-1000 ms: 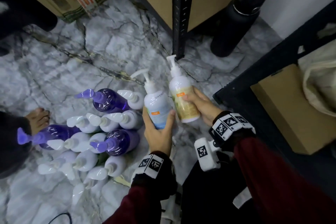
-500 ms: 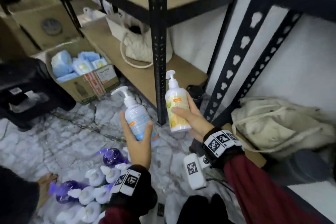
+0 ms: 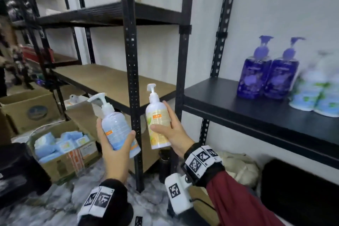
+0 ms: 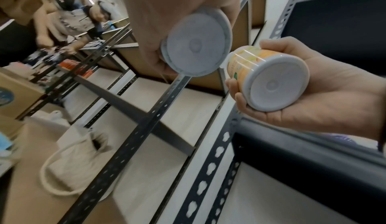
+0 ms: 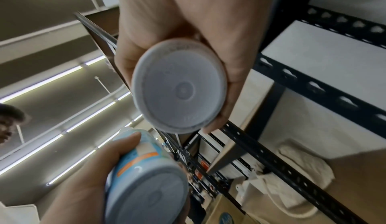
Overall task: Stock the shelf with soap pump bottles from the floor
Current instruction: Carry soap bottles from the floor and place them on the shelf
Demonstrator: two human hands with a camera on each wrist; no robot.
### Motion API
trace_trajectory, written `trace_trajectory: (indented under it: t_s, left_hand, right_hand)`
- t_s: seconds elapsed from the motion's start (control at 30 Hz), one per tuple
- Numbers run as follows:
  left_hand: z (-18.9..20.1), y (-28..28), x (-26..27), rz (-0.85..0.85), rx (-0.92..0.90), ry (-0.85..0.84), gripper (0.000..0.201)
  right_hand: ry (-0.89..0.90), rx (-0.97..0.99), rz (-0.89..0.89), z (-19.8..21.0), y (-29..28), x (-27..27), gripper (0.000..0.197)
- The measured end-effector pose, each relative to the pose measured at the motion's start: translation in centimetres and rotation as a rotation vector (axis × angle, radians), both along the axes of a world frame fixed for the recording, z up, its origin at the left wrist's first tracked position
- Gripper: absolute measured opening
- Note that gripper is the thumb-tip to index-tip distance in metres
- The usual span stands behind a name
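My left hand grips a blue-and-white soap pump bottle upright, and its round base fills the left wrist view. Beside it, my right hand grips a yellow-and-white pump bottle, seen from below as a base in the right wrist view. Both bottles are in the air in front of a black upright post, left of the black shelf. On that shelf stand two purple pump bottles and some blurred white-and-green bottles.
A bare brown shelf board lies behind the post. On the marble floor sit an open carton of blue packs and other boxes. A cream bag and a black case lie under the black shelf. A person stands far left.
Both hands have risen with their bottles from above the floor pile to shelf height. The view has swung up from the floor to the shelves, and the pile has left the frame.
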State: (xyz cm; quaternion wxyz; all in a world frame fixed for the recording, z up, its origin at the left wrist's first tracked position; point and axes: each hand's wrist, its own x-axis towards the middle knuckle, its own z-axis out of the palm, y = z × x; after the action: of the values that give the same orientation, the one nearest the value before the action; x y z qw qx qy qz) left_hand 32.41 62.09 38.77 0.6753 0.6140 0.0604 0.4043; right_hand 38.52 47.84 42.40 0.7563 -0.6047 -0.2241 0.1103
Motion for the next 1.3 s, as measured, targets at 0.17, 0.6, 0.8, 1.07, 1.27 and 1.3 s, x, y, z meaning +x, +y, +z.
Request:
trace_trajectory:
  t_s: [0.17, 0.6, 0.8, 1.07, 1.27, 1.3]
  left_hand:
    - [5.8, -3.5, -0.8, -0.072, 0.017, -0.118, 0.085]
    - [12.9, -21.4, -0.3, -0.463, -0.025, -0.256, 0.087]
    - [13.4, -31.4, -1.1, -0.671, -0.033, -0.23, 0.088]
    - [13.3, -42.6, -2.7, -0.907, -0.019, -0.161, 0.089]
    - [13.1, -48.4, -3.7, -1.029, 0.0, -0.154, 0.085]
    - [13.0, -49.2, -3.7, -1.045, 0.002, -0.149, 0.084]
  right_hand:
    - [-0.126, -0.009, -0.12, 5.3, -4.4, -2.8, 0.077]
    - [-0.3, -0.005, -0.662, 12.6, -23.2, -9.0, 0.071]
    - [-0.351, -0.045, -0.977, 12.9, -33.8, -12.5, 0.077]
    - [-0.355, -0.148, -1.395, 11.1, -45.4, -16.8, 0.081]
    - [-0.309, -0.376, -1.6, 10.5, -51.9, -19.2, 0.081]
    - [-0.295, -0.409, -1.624, 10.3, -52.7, -19.3, 0.082]
